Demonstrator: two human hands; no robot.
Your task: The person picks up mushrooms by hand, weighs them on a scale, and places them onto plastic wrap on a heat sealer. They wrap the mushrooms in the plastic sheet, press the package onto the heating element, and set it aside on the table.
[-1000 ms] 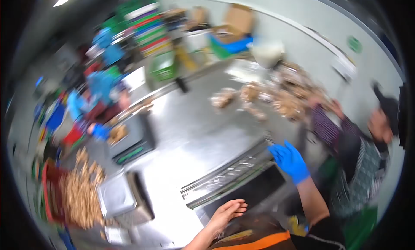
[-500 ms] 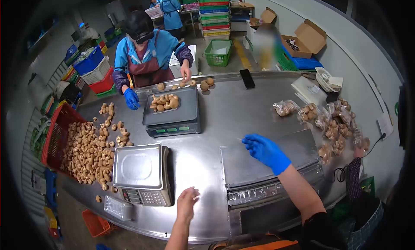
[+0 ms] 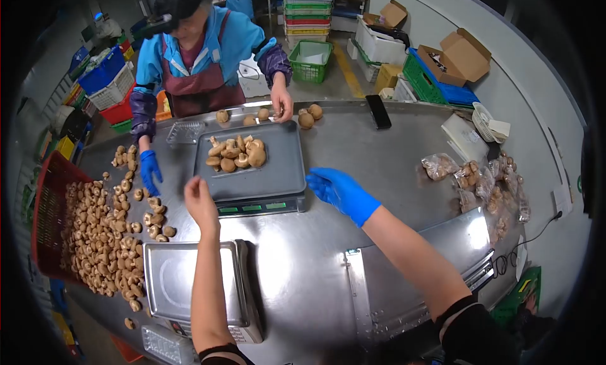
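Observation:
Mushrooms (image 3: 237, 153) lie in a clear tray on the dark platform of a scale (image 3: 278, 156). My bare left hand (image 3: 201, 202) is at the near left edge of that platform, its fingers loosely curled and whatever lies between them not visible. At the platform's right side is my right hand (image 3: 341, 193) in a blue glove, its fingers extended and nothing in it. A second scale (image 3: 189, 280) with a bare metal top stands under my left forearm. Across the table a co-worker's bare hand (image 3: 281, 103) touches a mushroom near the far edge.
A mushroom pile (image 3: 104, 239) spills from a red basket (image 3: 47, 220) on the left, near the co-worker's gloved hand (image 3: 149, 170). Empty clear trays (image 3: 167, 345) lie at the near left. A phone (image 3: 378, 112), bagged mushrooms (image 3: 468, 174) and a sealing machine (image 3: 416, 270) are on the right.
Both my hands have moved forward and left to the mushroom scale. The view has shifted closer to it. The co-worker leans nearer, with the gloved hand now lower beside the loose mushrooms.

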